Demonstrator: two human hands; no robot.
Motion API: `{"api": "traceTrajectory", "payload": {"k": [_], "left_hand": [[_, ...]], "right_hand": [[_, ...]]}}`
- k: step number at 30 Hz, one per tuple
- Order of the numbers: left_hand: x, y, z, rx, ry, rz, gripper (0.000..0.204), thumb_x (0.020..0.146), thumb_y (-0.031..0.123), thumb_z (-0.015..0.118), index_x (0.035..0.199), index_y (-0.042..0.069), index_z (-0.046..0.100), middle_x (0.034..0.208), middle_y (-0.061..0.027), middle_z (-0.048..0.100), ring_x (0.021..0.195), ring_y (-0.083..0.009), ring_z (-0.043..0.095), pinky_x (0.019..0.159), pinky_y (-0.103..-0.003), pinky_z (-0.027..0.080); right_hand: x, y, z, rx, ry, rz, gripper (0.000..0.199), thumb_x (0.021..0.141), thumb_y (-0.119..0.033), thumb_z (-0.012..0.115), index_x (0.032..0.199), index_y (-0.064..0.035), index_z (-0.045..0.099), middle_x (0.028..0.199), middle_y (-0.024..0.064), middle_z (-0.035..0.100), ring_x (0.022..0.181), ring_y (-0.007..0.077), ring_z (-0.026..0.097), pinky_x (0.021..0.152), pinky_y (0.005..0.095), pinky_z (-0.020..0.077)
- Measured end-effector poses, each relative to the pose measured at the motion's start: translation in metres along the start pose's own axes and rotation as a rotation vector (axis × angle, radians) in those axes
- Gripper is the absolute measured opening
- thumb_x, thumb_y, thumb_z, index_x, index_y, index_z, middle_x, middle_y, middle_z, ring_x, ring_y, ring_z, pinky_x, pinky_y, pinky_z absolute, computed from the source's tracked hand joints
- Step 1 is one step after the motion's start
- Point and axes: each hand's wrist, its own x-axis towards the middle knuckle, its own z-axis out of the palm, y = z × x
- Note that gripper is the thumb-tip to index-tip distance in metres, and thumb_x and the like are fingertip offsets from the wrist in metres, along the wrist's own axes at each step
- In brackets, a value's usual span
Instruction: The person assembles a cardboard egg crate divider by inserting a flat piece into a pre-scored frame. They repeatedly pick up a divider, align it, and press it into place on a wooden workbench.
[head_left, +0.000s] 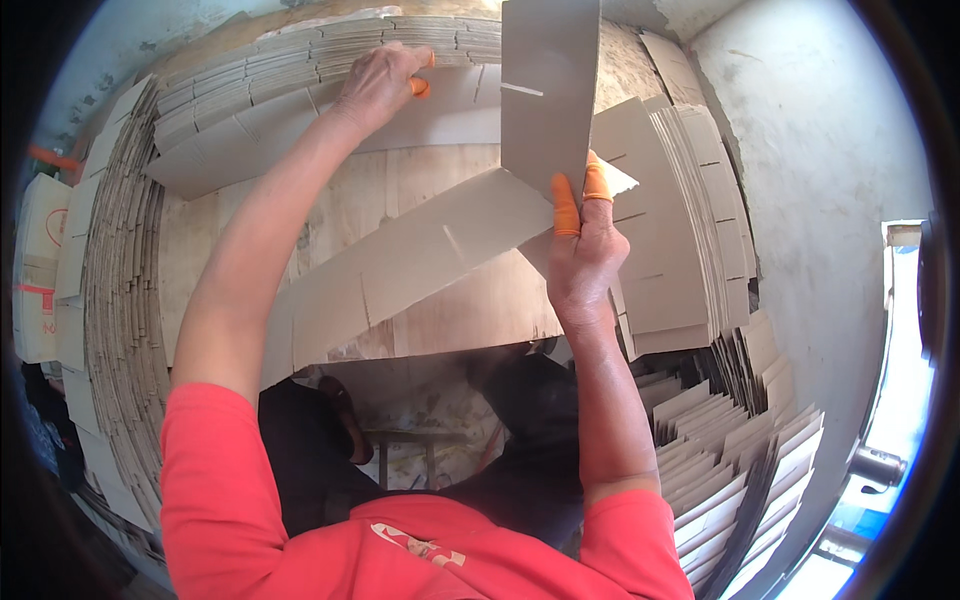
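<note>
My right hand (585,250), with orange covers on two fingers, grips slotted cardboard strips where they cross. One strip (548,95) stands upright from the grip, and another (400,255) slants down to the left over the board. Up at the far side, my left hand (385,85) pinches the top edge of a long grey cardboard strip (250,140), its orange-covered thumb and finger closed around it. This strip leans in front of a row of stacked strips (330,50). Part of the right hand's hold is hidden behind the cardboard.
Stacked cardboard pieces line the left side (125,230) and the right side (680,220) of the wooden board (450,320). Assembled or bundled cardboard (740,470) sits at lower right beside a plastered wall (810,150). A white box (40,270) stands far left.
</note>
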Motion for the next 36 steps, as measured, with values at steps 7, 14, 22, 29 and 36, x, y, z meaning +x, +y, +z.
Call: {"api": "traceTrajectory", "payload": {"k": [7,14,22,29,36], "left_hand": [[-0.015,0.024,0.001,-0.044,0.018,0.071,0.020,0.071,0.009,0.073,0.090,0.006,0.067,0.078,-0.0147,0.063,0.078,-0.0334,0.063,0.070,-0.042,0.049],[-0.023,0.040,-0.002,0.026,0.054,0.127,0.015,0.075,0.007,0.071,0.089,0.007,0.068,0.077,-0.0137,0.063,0.079,-0.0321,0.063,0.069,-0.041,0.050],[-0.028,0.049,0.002,0.038,-0.014,0.139,0.013,0.075,0.003,0.068,0.088,0.006,0.069,0.074,-0.0121,0.063,0.075,-0.0299,0.062,0.066,-0.041,0.050],[-0.029,0.066,-0.004,-0.037,0.030,0.156,0.011,0.075,0.001,0.067,0.086,0.003,0.067,0.070,-0.0124,0.061,0.074,-0.0289,0.060,0.066,-0.040,0.049],[-0.035,0.087,-0.009,-0.098,0.077,0.206,0.008,0.072,-0.004,0.060,0.076,0.002,0.063,0.069,-0.0117,0.062,0.073,-0.0282,0.060,0.064,-0.040,0.050]], "right_hand": [[-0.003,-0.003,-0.007,0.028,-0.093,0.018,0.064,0.086,0.007,0.063,0.144,-0.0093,0.041,0.102,0.0140,0.069,0.082,0.0119,0.064,0.079,0.0227,0.0483],[-0.004,-0.004,-0.016,-0.021,-0.050,-0.039,0.072,0.084,0.010,0.063,0.146,-0.0141,0.037,0.087,0.0153,0.069,0.071,0.0100,0.059,0.071,0.0209,0.0472],[-0.008,-0.004,-0.028,0.010,-0.063,-0.012,0.070,0.085,0.012,0.060,0.146,-0.0145,0.038,0.098,0.0160,0.069,0.080,0.0101,0.062,0.080,0.0209,0.0469],[-0.017,0.011,-0.035,0.019,-0.205,0.001,0.082,0.075,0.012,0.060,0.149,-0.0105,0.030,0.104,0.0152,0.066,0.088,0.0278,0.066,0.080,0.0311,0.0517],[-0.020,0.010,-0.035,-0.074,-0.250,0.047,0.075,0.079,0.011,0.052,0.148,-0.0102,0.032,0.098,0.0166,0.067,0.079,0.0281,0.066,0.073,0.0334,0.0527]]}}
